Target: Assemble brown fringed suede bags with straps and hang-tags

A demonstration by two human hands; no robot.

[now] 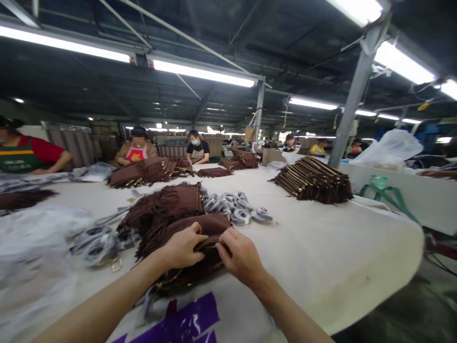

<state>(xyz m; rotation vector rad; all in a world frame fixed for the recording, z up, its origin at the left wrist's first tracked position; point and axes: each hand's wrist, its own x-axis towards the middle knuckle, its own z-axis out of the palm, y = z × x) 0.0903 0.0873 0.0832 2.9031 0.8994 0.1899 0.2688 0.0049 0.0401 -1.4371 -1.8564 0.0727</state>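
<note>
White table (321,252); coils (233,204) crowd brown pouch (213,225); left hand (183,247), right hand (243,255) pinch its edge.

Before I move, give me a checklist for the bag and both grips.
1. Left grip on the bag: ok, touching its edge.
2. Right grip on the bag: ok, touching its edge too.
3. Bag fully closed: cannot tell, the grips hide part of the edge.
4. Coils beyond the bag: ok, apart from the right grip.
5. Purple tape: ok, nearer the camera, apart from both grips.
</note>
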